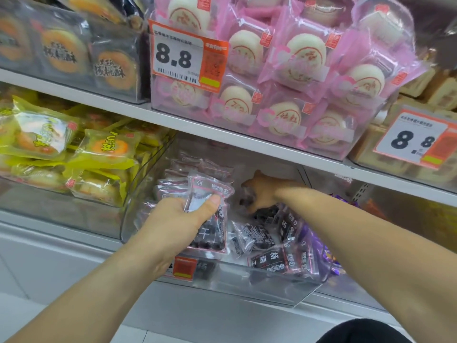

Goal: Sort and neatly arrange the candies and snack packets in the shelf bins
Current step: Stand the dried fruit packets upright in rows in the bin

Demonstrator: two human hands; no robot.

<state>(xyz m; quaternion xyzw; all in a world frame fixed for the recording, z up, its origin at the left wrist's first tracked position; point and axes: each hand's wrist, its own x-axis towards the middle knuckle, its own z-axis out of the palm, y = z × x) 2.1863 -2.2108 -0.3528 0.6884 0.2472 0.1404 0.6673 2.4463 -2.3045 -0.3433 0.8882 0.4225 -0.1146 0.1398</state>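
A clear, hard-walled plastic bin (138,194) with rounded corners sits on the lower shelf, its glossy front bearing an orange price label (184,268). Inside lie small crinkly transparent snack packets (269,258) showing dark contents and printed black characters; some stand in a rough row at the far left of the bin, others lie loose and tilted at the near right.

The left hand (178,214) is in the near left part of the bin, fingers curled and thumb pressed across the top of a few of these packets (210,194), holding them upright as a small stack. The right hand (264,191) reaches deeper, toward the far right of the bin, fingers bent down into the loose packets; whether it actually grips one cannot be told, since the fingertips are hidden among the wrappers.

Left of this bin, soft yellow film packets (103,149) with round pastries are piled in a neighbouring clear bin. On the shelf above, pink glossy wrappers (304,53) holding white domed cakes fill another clear bin, with a white-and-orange price tag (188,58) reading 8.8 on its front.
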